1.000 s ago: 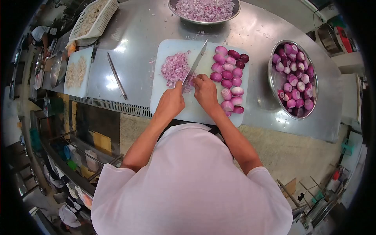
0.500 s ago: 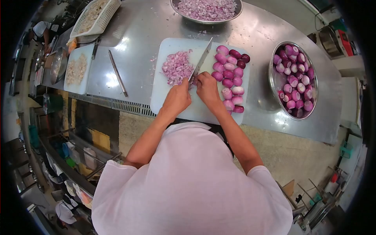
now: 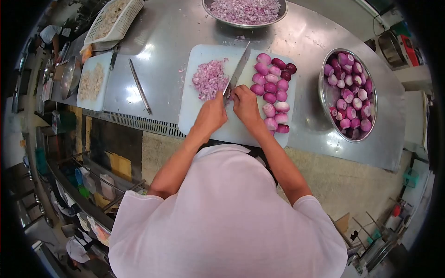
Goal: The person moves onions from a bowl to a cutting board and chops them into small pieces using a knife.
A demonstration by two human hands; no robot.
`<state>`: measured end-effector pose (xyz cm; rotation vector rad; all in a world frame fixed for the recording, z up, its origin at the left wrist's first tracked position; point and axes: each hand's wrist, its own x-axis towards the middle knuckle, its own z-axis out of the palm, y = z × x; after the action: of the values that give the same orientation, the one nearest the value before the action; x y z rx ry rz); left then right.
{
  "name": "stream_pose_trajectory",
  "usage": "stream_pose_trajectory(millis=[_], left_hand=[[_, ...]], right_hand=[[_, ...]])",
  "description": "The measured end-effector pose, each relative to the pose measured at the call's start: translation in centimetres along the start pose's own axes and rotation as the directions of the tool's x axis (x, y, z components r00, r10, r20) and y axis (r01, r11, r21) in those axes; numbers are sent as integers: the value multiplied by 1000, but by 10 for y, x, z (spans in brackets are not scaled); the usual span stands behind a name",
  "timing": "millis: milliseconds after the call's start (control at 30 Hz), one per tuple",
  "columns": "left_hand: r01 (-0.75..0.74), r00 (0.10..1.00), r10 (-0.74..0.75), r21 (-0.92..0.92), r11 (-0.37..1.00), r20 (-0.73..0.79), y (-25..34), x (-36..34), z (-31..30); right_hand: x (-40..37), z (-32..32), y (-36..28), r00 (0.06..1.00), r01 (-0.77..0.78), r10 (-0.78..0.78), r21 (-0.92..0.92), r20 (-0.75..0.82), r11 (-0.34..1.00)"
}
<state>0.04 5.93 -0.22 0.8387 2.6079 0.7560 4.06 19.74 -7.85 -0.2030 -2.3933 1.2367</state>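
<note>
The left hand point(image 3: 211, 113) was clenched on the handle of the knife point(image 3: 237, 70), with the blade pointing to 1 o'clock over the cutting board point(image 3: 194, 116). The right hand point(image 3: 245, 104) was curled against the blade's 3 o'clock side. Its grip could not be determined. Peeled onions point(image 3: 273, 88) lay at its 2 o'clock.

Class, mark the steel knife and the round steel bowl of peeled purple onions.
Steel knife point(image 3: 238, 69), head view, middle of blade.
Round steel bowl of peeled purple onions point(image 3: 323, 98), head view, bare left wall.

We are reading no text, label, brand, number or sign: the cutting board point(image 3: 204, 118), the steel table point(image 3: 162, 41) and the white basket point(image 3: 121, 23) at its far-left corner are showing none legible.
</note>
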Motion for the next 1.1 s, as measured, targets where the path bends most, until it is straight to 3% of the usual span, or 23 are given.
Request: stream_pose_trajectory(millis=[133, 200, 333, 433, 533, 733, 800, 933, 1000, 1100], left_hand=[[-34, 999, 34, 19, 999, 5, 0, -11, -23], [78, 997, -79, 19, 997, 16, 0, -18, -16], [54, 998, -55, 43, 998, 28, -2, -10, -16], [74, 997, -74, -4, 997, 28, 0, -15, -16], [-22, 999, 23, 30, 999, -45, -5, -10, -1], [81, 996, -80, -45, 996, 25, 6, -11, -10], [63, 998, -62, -28, 998, 31, 2, -1, -2], [-28, 998, 25, -40, 999, -62, 1, -3, -6], [89, 996, -88, -58, 994, 12, 4, -2, 6], [96, 995, -93, -76, 993, 39, 9, 0, -6]], right_hand=[[4, -5, 0, 996, 93, -93, -80, 14, 992], [2, -8, -2, 995, 83, -78, -74, 66, 994], [3, -9, -10, 992, 22, 1, -180, 124, 983], [5, -7, -15, 992, -18, 36, -144, 122, 989], [0, -6, -13, 995, 6, 12, -182, 101, 983], [1, -9, -12, 990, -47, 63, -124, 128, 991], [0, -11, -13, 995, 6, 5, -119, 96, 993], [2, -8, -8, 995, -25, 39, -139, 93, 990], [-3, -9, -7, 997, -4, 12, -112, 75, 994], [-4, -11, -7, 999, 12, -8, -86, 53, 996]])
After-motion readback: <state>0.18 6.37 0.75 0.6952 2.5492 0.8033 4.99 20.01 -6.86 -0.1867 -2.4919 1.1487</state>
